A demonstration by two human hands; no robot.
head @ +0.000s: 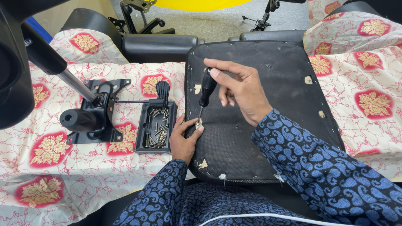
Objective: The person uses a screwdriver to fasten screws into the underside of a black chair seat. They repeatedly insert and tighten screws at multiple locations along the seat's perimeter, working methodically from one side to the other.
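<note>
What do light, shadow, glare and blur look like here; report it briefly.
Head view: even, soft light; only faint shadows under the right hand and screwdriver on the black seat base. Mild glare on the metal rod. Centre sharp; the dark shape at the left edge is blurred; edges bow slightly from the wide lens.

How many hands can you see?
2. The right hand holds a black screwdriver upright over the black seat panel. The left hand pinches a screw at the panel's left edge, under the screwdriver tip.
</note>
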